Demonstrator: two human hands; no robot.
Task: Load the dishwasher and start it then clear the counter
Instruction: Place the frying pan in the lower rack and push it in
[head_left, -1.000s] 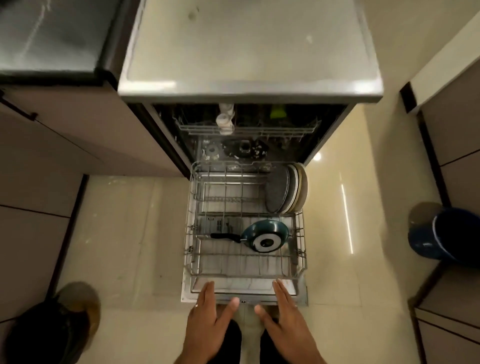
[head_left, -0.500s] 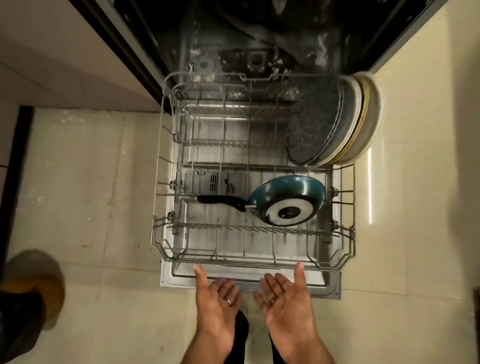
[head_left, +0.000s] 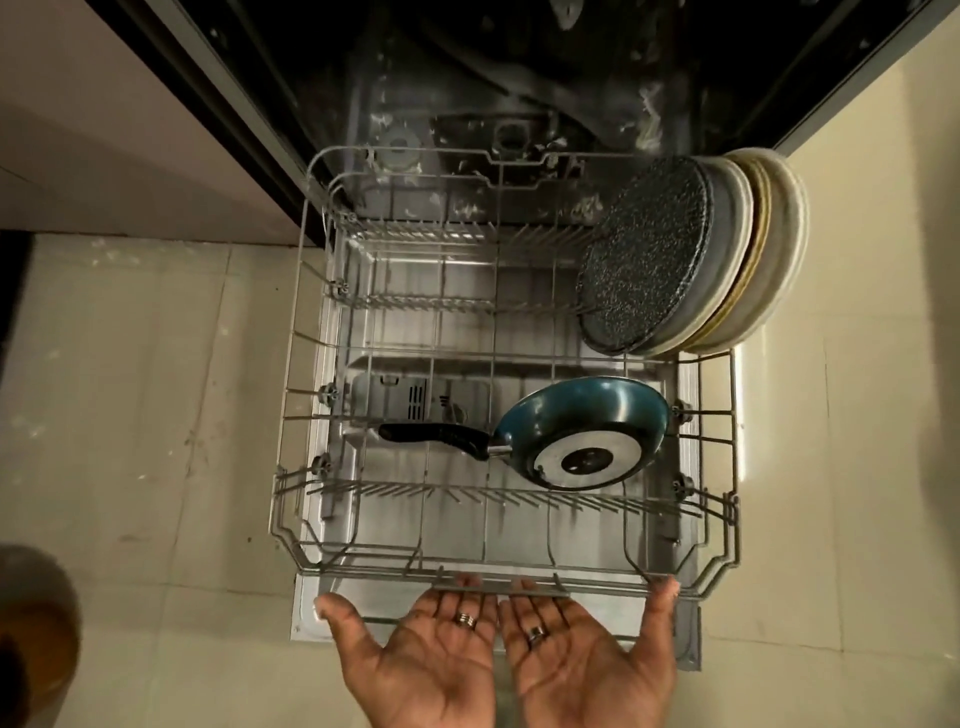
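pan (head_left: 582, 436) in rack (head_left: 291, 395), plates (head_left: 727, 249) behind

Rack (head_left: 291, 374): thin wire, grey coating, matt. Door liner (head_left: 519, 525) under rack: brushed metal, dull sheen, streaky. Pan (head_left: 587, 415): glossy teal enamel outside, smooth; base disc (head_left: 587, 460) pale bare metal, dark centre; handle (head_left: 431, 435) black plastic, slight shine. Front plate (head_left: 644, 260): dark speckled glaze, grainy look. Plates behind (head_left: 779, 249): cream ceramic, smooth. Floor (head_left: 156, 389): pale tiles, satin, scuffed, bright reflection at right. Cabinet front (head_left: 104, 130): beige, matt. Rings on left hand (head_left: 436, 660) and right hand (head_left: 587, 660): polished metal.
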